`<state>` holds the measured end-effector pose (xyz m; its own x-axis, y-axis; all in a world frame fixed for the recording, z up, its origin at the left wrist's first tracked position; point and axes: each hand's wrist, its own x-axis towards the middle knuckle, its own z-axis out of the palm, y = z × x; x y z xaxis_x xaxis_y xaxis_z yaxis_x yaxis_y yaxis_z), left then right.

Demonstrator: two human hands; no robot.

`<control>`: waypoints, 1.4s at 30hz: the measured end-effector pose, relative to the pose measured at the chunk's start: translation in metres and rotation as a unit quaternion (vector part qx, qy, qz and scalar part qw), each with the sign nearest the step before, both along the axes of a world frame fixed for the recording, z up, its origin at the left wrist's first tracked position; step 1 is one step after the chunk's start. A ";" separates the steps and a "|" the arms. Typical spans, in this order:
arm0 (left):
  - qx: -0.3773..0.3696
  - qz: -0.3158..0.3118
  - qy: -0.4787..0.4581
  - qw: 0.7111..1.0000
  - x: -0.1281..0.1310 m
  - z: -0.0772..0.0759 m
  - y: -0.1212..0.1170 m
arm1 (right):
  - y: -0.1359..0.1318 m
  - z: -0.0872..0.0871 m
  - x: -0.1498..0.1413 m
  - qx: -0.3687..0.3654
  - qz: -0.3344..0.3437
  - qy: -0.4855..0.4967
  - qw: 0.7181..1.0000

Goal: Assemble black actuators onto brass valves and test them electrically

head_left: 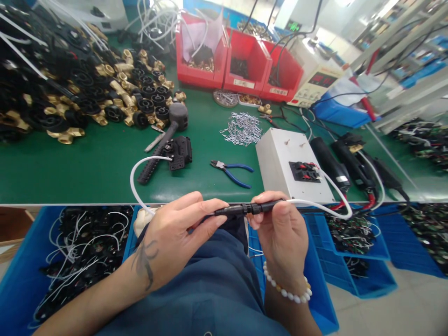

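My left hand [175,228] pinches one half of a slim black cable connector [241,208] just in front of the table's near edge. My right hand [280,224] grips the other half of that connector; the two halves meet between my hands. A white cable [329,207] runs from the right half up to a white box [280,156] with a black terminal block. Another white cable [135,179] loops from my left hand up to a black part [180,151] on the green mat.
Blue-handled cutters [233,171] lie on the green table [70,163]. Black and brass fittings [84,88] are heaped at back left, with red bins [241,63] behind. A pile of metal clips [241,128] sits mid-table. Blue crates [21,275] of wired parts stand below the edge.
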<state>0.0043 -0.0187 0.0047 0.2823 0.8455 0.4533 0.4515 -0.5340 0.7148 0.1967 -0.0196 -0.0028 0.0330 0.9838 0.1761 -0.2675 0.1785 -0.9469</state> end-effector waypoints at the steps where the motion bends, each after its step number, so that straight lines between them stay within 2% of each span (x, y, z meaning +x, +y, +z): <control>1: 0.002 -0.001 0.000 1.000 0.000 0.000 0.000 | 0.000 0.000 0.000 -0.002 0.002 0.000 1.000; 9: -0.019 -0.019 0.002 1.000 -0.004 0.002 0.002 | -0.002 0.000 0.004 0.022 0.042 -0.030 0.998; 15: 0.030 -0.025 0.027 0.999 -0.001 -0.002 0.004 | -0.006 -0.003 0.005 0.031 0.046 -0.048 0.997; 18: 0.015 -0.073 0.068 0.995 0.004 -0.010 0.004 | -0.008 -0.014 0.016 -0.017 0.042 -0.050 0.998; 20: -0.002 -0.122 0.135 0.983 0.007 -0.016 0.004 | -0.012 -0.026 0.030 -0.091 0.056 -0.117 0.987; 21: -0.008 -0.140 0.167 0.976 0.007 -0.017 0.005 | -0.015 -0.032 0.039 -0.134 0.080 -0.178 0.972; 22: -0.014 -0.149 0.189 0.971 0.005 -0.018 0.006 | -0.018 -0.037 0.049 -0.176 0.125 -0.253 0.943; 24: -0.016 -0.119 0.180 0.976 -0.001 -0.017 0.011 | -0.025 -0.042 0.069 -0.224 0.250 -0.395 0.856; 25: -0.007 -0.074 0.155 0.985 -0.006 -0.016 0.015 | -0.027 -0.039 0.078 -0.221 0.309 -0.439 0.814; 26: 0.006 -0.013 0.128 0.992 -0.012 -0.015 0.019 | -0.028 -0.034 0.085 -0.200 0.352 -0.463 0.789; 27: 0.021 0.059 0.108 0.992 -0.019 -0.014 0.024 | -0.028 -0.025 0.092 -0.167 0.371 -0.471 0.783; 28: 0.032 0.131 0.097 0.986 -0.026 -0.014 0.031 | -0.025 -0.014 0.097 -0.125 0.360 -0.472 0.795; 29: 0.030 0.190 0.094 0.977 -0.032 -0.015 0.037 | -0.019 -0.001 0.100 -0.080 0.316 -0.474 0.818; 30: 0.015 0.231 0.096 0.968 -0.037 -0.017 0.044 | -0.012 0.013 0.103 -0.038 0.243 -0.485 0.839; 31: -0.011 0.257 0.103 0.961 -0.041 -0.020 0.050 | -0.001 0.026 0.104 0.004 0.143 -0.508 0.849; 33: -0.075 0.278 0.124 0.950 -0.042 -0.027 0.062 | 0.027 0.046 0.107 0.070 -0.075 -0.549 0.830; 34: -0.106 0.272 0.130 0.948 -0.040 -0.031 0.066 | 0.044 0.052 0.110 0.092 -0.155 -0.552 0.814; 35: -0.132 0.257 0.131 0.948 -0.037 -0.035 0.070 | 0.063 0.055 0.112 0.107 -0.200 -0.543 0.809; 38: -0.175 0.206 0.103 0.957 -0.026 -0.044 0.075 | 0.116 0.048 0.125 0.120 -0.224 -0.499 0.828; 40: -0.183 0.194 0.086 0.960 -0.021 -0.047 0.076 | 0.141 0.035 0.135 0.096 -0.199 -0.506 0.834; 42: -0.194 0.183 0.065 0.962 -0.018 -0.049 0.075 | 0.153 0.024 0.141 0.070 -0.160 -0.526 0.832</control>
<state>-0.0134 0.0564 -0.0441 -0.0329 0.9974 0.0639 0.6568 -0.0266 0.7536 0.3374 0.1336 0.0211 0.0447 0.9212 0.3864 0.7793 0.2099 -0.5905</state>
